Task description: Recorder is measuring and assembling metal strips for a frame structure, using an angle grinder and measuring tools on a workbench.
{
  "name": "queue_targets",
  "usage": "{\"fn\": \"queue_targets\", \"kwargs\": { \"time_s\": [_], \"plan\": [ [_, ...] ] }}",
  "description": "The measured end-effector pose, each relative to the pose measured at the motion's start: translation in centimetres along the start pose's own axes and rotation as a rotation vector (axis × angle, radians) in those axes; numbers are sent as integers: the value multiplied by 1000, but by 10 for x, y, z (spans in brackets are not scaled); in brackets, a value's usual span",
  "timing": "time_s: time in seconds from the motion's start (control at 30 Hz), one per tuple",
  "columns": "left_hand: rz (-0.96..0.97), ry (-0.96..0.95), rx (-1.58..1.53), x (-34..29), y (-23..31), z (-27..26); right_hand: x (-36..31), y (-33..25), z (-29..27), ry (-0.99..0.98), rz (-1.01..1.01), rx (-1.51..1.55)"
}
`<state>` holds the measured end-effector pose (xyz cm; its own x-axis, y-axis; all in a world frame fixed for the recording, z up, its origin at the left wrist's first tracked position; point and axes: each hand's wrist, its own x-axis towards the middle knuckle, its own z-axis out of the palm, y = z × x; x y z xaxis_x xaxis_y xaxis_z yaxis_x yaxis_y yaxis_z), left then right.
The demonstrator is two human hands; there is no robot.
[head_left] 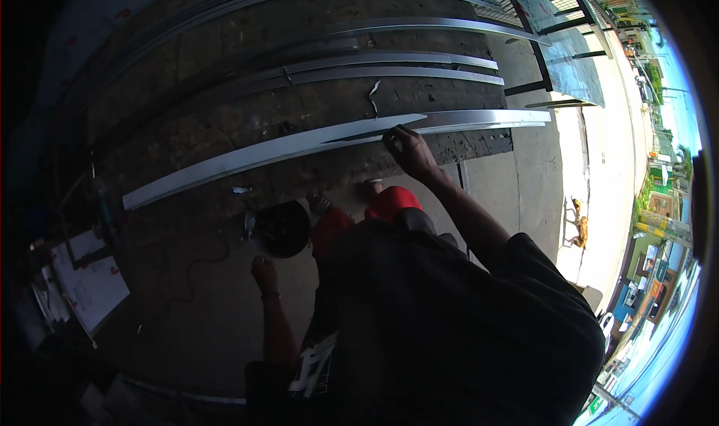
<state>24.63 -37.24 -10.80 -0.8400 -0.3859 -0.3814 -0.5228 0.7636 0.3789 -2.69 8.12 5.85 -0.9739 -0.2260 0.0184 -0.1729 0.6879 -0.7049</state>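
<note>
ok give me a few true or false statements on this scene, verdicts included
1. The right hand is at the long pale bar. True.
2. The left hand grips the same bar. False: the left hand is apart from it, nearer the round black thing.
3. A white sheet with red marks is at the picture's left. True.
4. The shirt is bright yellow. False: the shirt is dark.
5. A dog is on the bright ground at the right. True.
</note>
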Motion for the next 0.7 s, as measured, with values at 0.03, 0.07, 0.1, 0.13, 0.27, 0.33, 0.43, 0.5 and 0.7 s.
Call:
{"fn": "queue_targets", "kwargs": {
  "time_s": [0.03,0.07,0.1,0.13,0.27,0.33,0.43,0.5,0.7],
  "plan": [
    [12,-5,15,2,15,-10,-3,14,-16,114,27,-17],
    [124,-28,-95,8,47,-24,-7,31,-34,236,63,-43],
    [227,-49,-198,10,83,-42,-10,50,-52,307,80,-38],
    [213,-196,-211,16,119,-60,-12,66,-66,375,95,-27],
    [471,-325,-258,35,252,-82,3,103,-92,584,178,16],
    [451,-572,-353,51,322,-88,16,117,-103,605,166,41],
    [1110,-343,-296,62,463,-81,33,154,-113,636,118,23],
    [1168,-245,-156,69,523,-69,36,168,-111,618,175,81],
    [979,-515,-96,89,619,-11,39,170,-109,507,257,28]
  ]
}}
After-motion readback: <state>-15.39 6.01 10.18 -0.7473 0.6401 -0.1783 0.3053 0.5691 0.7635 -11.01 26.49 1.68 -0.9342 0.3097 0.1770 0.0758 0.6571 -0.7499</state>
